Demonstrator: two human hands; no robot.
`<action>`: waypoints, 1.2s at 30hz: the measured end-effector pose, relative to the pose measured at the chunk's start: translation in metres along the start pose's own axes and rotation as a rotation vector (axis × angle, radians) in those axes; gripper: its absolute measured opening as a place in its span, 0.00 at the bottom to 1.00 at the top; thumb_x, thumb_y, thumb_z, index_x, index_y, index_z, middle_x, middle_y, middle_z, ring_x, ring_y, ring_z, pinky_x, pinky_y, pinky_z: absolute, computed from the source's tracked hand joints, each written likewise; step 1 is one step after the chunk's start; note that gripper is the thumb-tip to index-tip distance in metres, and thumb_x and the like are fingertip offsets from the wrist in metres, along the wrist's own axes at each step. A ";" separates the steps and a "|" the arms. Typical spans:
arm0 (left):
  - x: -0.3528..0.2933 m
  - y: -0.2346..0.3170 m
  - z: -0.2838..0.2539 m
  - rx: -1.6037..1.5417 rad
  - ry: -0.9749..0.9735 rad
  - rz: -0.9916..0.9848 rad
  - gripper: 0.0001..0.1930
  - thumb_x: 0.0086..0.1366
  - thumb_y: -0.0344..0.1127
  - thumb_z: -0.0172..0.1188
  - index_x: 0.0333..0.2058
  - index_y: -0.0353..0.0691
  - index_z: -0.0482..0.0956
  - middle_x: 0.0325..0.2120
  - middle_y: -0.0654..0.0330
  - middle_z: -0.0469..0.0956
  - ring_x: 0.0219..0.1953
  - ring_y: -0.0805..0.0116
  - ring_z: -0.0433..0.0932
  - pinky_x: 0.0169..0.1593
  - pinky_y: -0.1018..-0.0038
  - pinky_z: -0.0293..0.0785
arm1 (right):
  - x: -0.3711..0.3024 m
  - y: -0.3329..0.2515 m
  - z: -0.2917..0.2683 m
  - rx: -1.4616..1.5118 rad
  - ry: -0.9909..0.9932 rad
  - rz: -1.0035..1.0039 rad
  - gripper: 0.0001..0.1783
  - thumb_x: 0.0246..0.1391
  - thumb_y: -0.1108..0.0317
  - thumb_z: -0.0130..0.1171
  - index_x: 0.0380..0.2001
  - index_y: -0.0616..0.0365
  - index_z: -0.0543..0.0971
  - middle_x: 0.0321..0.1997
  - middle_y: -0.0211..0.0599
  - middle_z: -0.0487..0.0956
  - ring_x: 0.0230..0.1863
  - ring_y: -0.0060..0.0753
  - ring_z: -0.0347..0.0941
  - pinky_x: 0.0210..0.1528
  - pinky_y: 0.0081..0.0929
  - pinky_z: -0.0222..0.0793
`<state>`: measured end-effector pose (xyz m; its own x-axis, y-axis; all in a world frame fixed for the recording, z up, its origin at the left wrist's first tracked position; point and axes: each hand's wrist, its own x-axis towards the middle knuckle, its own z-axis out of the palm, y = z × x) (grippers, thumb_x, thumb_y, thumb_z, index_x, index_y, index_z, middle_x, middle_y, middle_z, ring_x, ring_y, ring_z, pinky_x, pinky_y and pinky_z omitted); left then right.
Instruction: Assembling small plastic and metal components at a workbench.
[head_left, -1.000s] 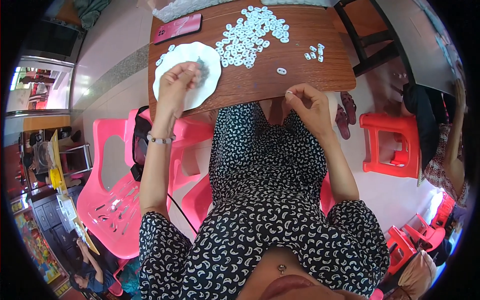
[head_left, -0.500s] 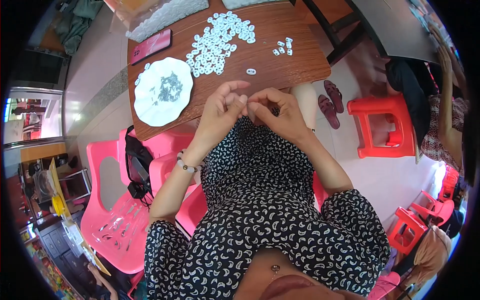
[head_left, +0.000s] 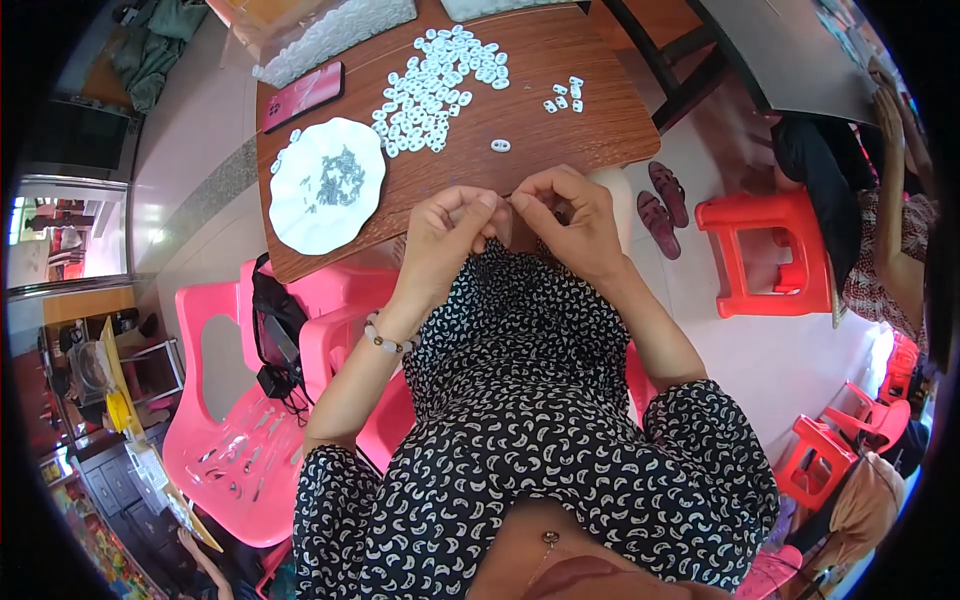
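Note:
My left hand point(head_left: 452, 235) and my right hand point(head_left: 572, 218) meet at the table's near edge, thumbs and forefingers pinched almost tip to tip. Whatever lies between the fingertips is too small to make out. Just beyond them a single white oval piece with dark holes point(head_left: 500, 146) lies on the brown wooden table point(head_left: 560, 130). A large heap of similar white pieces point(head_left: 425, 95) spreads farther back, and a small group point(head_left: 563, 103) sits to the right. To the left, a white scalloped plate point(head_left: 290, 220) bears many small grey pieces point(head_left: 338, 178).
A pink phone point(head_left: 303, 97) lies behind the plate. White-filled containers point(head_left: 340, 35) stand at the far edge. A pink chair point(head_left: 225, 470) with a black bag point(head_left: 275, 320) is at my left. Right are a red stool point(head_left: 765, 255), sandals point(head_left: 660, 215) and another person's arm point(head_left: 892, 200).
My left fingers have curled in from a more spread pose, and the left hand has lowered slightly. My right hand has turned a little, its fingertips still close to the left ones.

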<state>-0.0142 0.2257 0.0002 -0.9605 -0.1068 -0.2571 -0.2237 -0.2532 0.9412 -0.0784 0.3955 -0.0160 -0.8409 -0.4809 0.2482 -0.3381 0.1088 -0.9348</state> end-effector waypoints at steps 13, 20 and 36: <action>-0.137 0.133 0.098 -0.233 -0.204 0.667 0.02 0.60 0.33 0.57 0.28 0.47 0.78 0.31 0.66 0.74 0.33 0.65 0.72 0.33 0.71 0.70 | 0.001 0.000 -0.002 0.217 0.044 0.079 0.04 0.55 0.72 0.59 0.30 0.62 0.76 0.25 0.24 0.73 0.23 0.09 0.65 0.24 0.11 0.59; -0.125 0.129 0.084 -0.268 -0.397 0.920 0.04 0.59 0.38 0.63 0.28 0.48 0.81 0.36 0.73 0.74 0.40 0.67 0.73 0.35 0.68 0.73 | 0.000 0.003 -0.004 0.067 0.019 0.060 0.04 0.55 0.72 0.59 0.31 0.62 0.77 0.30 0.24 0.74 0.29 0.09 0.66 0.30 0.10 0.61; -0.060 0.091 0.038 -0.304 -0.538 0.777 0.10 0.65 0.34 0.50 0.27 0.37 0.75 0.22 0.62 0.76 0.21 0.71 0.73 0.27 0.78 0.70 | 0.005 -0.015 -0.010 0.062 0.021 0.032 0.05 0.54 0.71 0.60 0.30 0.62 0.78 0.29 0.26 0.74 0.29 0.11 0.67 0.29 0.12 0.62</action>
<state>0.0171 0.2459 0.1097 -0.7862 0.0846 0.6121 0.4794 -0.5415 0.6906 -0.0814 0.4003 0.0017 -0.8598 -0.4594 0.2229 -0.2848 0.0690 -0.9561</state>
